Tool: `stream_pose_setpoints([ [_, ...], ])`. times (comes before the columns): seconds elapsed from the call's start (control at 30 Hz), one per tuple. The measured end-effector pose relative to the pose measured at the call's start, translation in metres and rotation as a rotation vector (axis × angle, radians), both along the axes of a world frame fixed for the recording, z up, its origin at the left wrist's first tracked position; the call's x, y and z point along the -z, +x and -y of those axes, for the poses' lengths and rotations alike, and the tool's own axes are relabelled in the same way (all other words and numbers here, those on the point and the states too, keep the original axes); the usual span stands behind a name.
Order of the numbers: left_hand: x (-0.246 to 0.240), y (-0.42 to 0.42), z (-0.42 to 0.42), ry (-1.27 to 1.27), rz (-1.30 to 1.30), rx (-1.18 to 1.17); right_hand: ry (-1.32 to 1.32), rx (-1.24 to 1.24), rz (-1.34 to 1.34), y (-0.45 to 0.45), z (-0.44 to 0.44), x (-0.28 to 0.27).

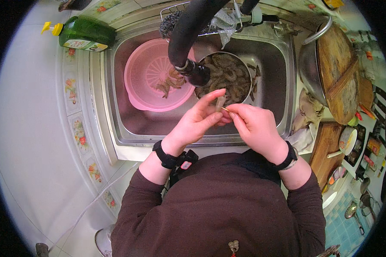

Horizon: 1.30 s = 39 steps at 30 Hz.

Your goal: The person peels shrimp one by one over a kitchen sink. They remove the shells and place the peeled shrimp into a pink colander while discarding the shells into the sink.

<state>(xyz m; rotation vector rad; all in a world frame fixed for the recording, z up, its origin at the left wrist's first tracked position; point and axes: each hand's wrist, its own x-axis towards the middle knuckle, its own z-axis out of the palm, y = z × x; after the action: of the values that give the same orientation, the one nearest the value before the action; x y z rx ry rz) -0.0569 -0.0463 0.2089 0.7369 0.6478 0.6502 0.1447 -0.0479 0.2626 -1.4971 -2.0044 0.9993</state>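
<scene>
Over the front of the steel sink, my left hand (pixel 202 117) holds a raw shrimp (pixel 220 102) between its fingers. My right hand (pixel 255 123) pinches a thin pale pick, like a toothpick (pixel 225 109), whose tip is at the shrimp. Behind the hands a round metal bowl (pixel 251 75) full of shrimps stands in the sink, partly hidden by the black faucet. To its left, a pink plastic colander (pixel 135 96) holds several shrimps. A few shrimps or shrimp parts (pixel 255 80) lie on the sink floor right of the bowl.
A black faucet (pixel 188 41) hangs over the sink (pixel 193 140) from the back. Behind it is a wire rack (pixel 167 9) with a scouring pad and a cloth. A green dish soap bottle (pixel 87 33) lies at the left. Right are a wok (pixel 308 64), a round wooden lid and a cutting board (pixel 327 144).
</scene>
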Motion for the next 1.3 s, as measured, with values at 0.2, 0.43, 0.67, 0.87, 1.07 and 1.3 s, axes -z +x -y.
stream_pose_setpoints([
  [0.2, -0.010, 0.006, 0.010, 0.017, 0.016, -0.001, 0.064, -0.009, -0.001, 0.004, 0.011, -0.008],
  [0.43, -0.016, 0.002, 0.013, 0.145, -0.126, 0.023, 0.133, -0.051, 0.036, 0.005, 0.014, -0.021],
  [0.67, -0.019, 0.001, 0.013, 0.219, -0.184, 0.007, 0.155, -0.072, 0.071, 0.003, 0.013, -0.024],
  [0.87, -0.027, 0.001, 0.012, 0.399, -0.363, -0.010, 0.181, -0.088, 0.086, 0.001, 0.012, -0.022],
  [1.07, -0.027, 0.001, 0.011, 0.604, -0.446, 0.007, 0.196, -0.115, 0.080, 0.001, 0.010, -0.022],
  [1.3, -0.025, 0.002, 0.012, 0.580, -0.492, 0.002, 0.207, -0.124, 0.109, 0.002, 0.010, -0.023],
])
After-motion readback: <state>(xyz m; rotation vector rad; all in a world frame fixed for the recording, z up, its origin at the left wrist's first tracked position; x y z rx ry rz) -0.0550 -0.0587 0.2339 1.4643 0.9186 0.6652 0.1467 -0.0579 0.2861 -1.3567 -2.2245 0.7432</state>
